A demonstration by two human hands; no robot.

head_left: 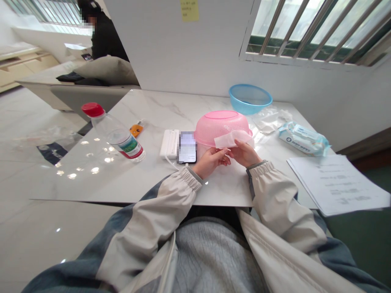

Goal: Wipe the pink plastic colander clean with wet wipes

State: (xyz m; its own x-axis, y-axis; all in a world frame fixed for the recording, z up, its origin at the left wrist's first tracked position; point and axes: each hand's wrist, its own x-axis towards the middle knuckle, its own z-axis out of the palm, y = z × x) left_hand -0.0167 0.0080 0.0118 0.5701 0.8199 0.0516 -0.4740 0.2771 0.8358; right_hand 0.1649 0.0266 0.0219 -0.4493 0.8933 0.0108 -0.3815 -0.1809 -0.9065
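Note:
Both my hands hold a white wet wipe (pixel 232 139) spread between them, just in front of an upturned pink plastic colander (pixel 220 124) on the marble table (pixel 152 175). My left hand (pixel 210 161) pinches the wipe's lower left edge with its fingers closed. My right hand (pixel 243 153) grips the wipe's right side, fingers curled round it. The wipe lies against the colander's near rim.
A blue bowl (pixel 249 97) stands behind the colander. A wipes pack (pixel 303 139) and crumpled clear wrapper (pixel 269 121) lie right, papers (pixel 337 184) at the right edge. Phone (pixel 187 148), white power bank (pixel 170 143) and a tilted water bottle (pixel 114 132) sit left. Another person (pixel 104 34) sits far back left.

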